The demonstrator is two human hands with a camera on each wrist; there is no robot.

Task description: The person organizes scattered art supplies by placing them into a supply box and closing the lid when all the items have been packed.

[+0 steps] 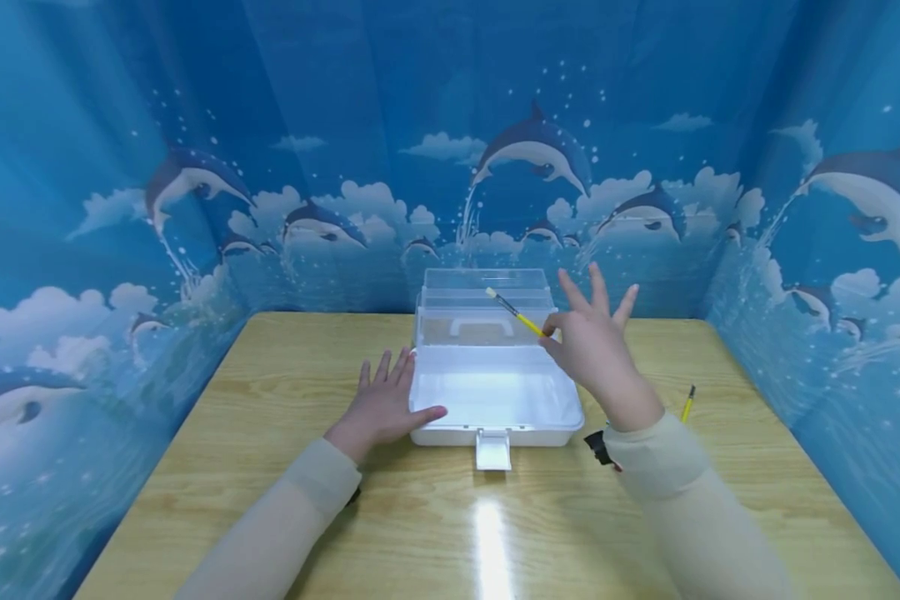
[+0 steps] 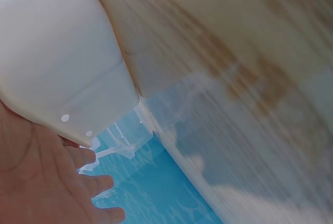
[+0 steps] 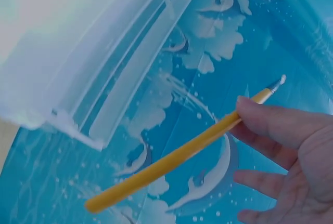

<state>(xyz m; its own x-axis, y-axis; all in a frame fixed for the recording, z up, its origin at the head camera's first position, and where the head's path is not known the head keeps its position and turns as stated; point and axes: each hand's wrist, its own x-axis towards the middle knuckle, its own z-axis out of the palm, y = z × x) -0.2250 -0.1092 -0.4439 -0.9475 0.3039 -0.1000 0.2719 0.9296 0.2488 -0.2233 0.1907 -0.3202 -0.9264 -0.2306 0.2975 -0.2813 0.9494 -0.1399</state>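
- While the R hand (image 1: 588,342) pinches the paintbrush (image 1: 527,322) btwn thumb & index, other 3 fingers fanned out, the white plastic box (image 1: 450,437) lies L of and below that hand; I'd judge that offset the one that counts.
- Paintbrush's long axis: slanted, askew to the box's front edge. Bristle end points fwd. & L of the R hand; yellow handle runs back under it, per R wrist view.
- Nearer hand to the paintbrush: R, since it holds it. L hand (image 1: 382,408) is well apart, across the box.
- L hand: spread wide, fingers straight, against the box's L side, thumb over the rim; no paintbrush in it.
- Clear lid (image 1: 438,317): tipped back, fwd. of the L hand, just L of the R hand. Gap btwn lid & bristles: can't tell.
- R of the R hand, on the wood-grain table (image 1: 270,400): yellow stick (image 1: 687,407) w/ dark tip, prob. another brush, part hidden by the R sleeve (image 1: 663,458).
- Count: 2 hands, 1 held paintbrush, 1 yellow stick, 1 box, 1 lid, 1 front latch (image 1: 492,452), 1 table.
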